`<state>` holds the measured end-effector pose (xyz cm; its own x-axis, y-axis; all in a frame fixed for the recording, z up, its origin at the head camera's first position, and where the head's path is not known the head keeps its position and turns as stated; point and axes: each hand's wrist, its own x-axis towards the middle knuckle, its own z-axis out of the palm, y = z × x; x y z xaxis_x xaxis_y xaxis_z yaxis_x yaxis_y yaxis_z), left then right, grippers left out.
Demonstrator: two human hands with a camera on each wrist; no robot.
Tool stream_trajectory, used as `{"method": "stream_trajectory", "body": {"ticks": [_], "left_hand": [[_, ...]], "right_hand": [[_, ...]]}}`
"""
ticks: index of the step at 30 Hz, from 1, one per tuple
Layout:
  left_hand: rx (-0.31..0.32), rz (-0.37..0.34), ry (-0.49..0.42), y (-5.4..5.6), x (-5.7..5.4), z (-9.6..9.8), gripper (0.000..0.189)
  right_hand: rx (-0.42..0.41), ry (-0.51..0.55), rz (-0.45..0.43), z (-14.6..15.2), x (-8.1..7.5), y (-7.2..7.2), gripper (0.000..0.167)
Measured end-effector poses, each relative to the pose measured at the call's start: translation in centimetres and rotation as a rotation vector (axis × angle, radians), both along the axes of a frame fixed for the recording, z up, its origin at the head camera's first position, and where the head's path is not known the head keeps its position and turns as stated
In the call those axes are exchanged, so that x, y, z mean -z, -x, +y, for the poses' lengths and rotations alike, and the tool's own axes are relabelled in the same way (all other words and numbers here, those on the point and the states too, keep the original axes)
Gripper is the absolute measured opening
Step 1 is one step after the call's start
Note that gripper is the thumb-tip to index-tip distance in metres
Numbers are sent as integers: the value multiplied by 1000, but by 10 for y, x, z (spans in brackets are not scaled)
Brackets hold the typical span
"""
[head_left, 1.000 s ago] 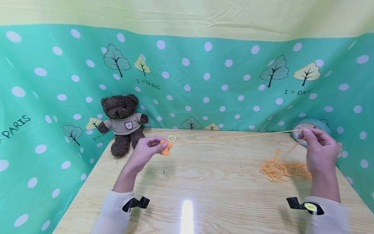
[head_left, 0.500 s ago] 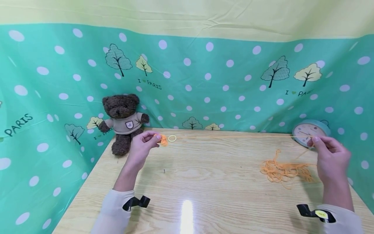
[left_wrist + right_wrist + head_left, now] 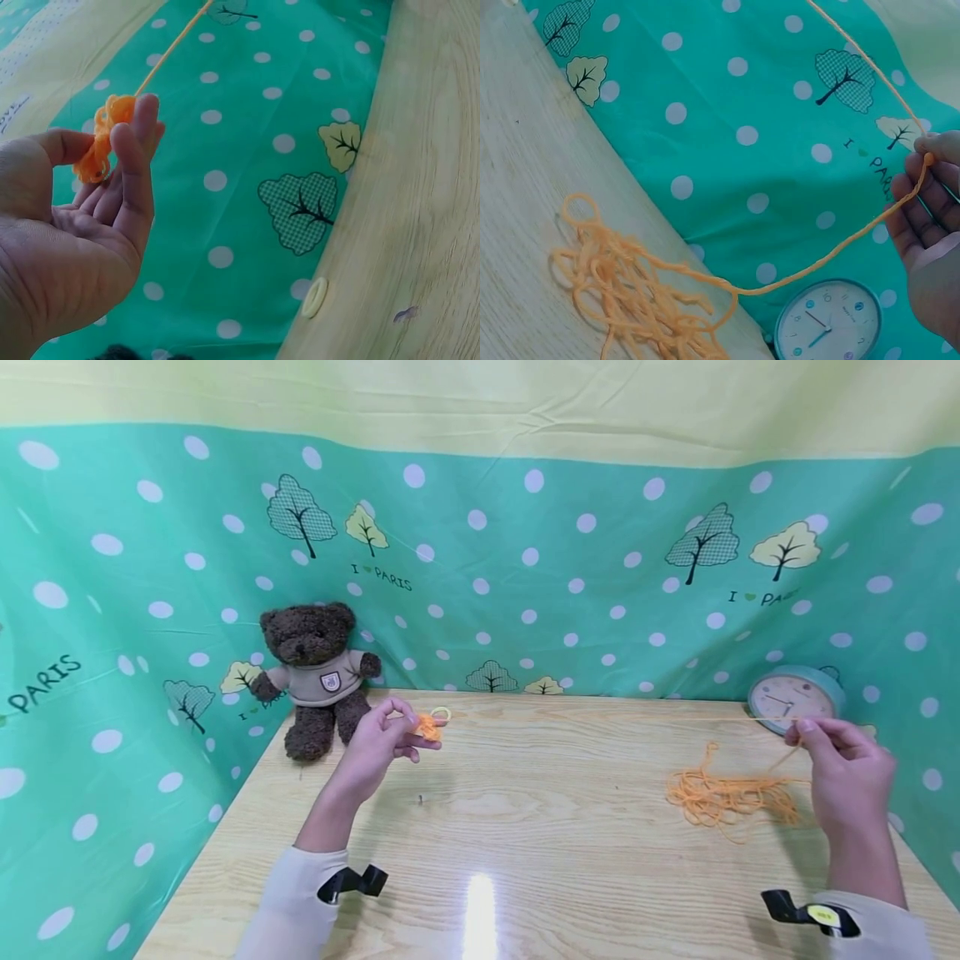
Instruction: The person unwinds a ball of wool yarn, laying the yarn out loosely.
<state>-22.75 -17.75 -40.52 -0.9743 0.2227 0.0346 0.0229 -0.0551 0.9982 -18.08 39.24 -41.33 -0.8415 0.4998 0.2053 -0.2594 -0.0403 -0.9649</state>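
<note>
A small looped bundle of orange yarn [image 3: 94, 159] is pinched between the thumb and fingers of my left hand [image 3: 371, 747]. Other fingers of that hand extend beside it in the left wrist view. A strand of orange yarn [image 3: 870, 64] runs taut across to my right hand [image 3: 853, 777], which pinches it between thumb and fingertips above the right side of the table. From those fingertips the yarn sags down to a loose tangled yarn pile [image 3: 731, 797] on the tabletop. The wrapping around the left fingers is partly hidden in the head view.
A wooden table [image 3: 525, 860] lies below both hands. At the back left sits a brown teddy bear [image 3: 315, 681]; a round clock [image 3: 795, 697] stands at the back right. A pale yellow ring [image 3: 315, 298] lies near the back edge. A green dotted curtain [image 3: 525, 568] hangs behind.
My right hand has moved right and slightly down, drawing the strand along. The left hand shifted left, then back right, and its fingers are now more spread around the bundle.
</note>
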Motion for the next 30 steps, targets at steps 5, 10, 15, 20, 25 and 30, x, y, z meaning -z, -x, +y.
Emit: {"method": "stream_trajectory", "body": {"ticks": [5, 10, 15, 20, 25, 30], "left_hand": [[56, 12, -35, -2, -1, 1, 14], [76, 30, -27, -3, -1, 1, 13], [111, 49, -62, -2, 0, 0, 14], [166, 64, -99, -3, 0, -1, 14], [198, 83, -98, -3, 2, -2, 11], [224, 88, -66, -3, 2, -1, 16]], "right_hand": [[-3, 23, 18, -1, 1, 0, 19], [8, 32, 20, -1, 2, 0, 20], [22, 58, 37, -2, 2, -1, 21], [24, 97, 62, -1, 1, -1, 19], [78, 114, 97, -3, 2, 1, 18], [132, 96, 97, -3, 2, 2, 20]]}}
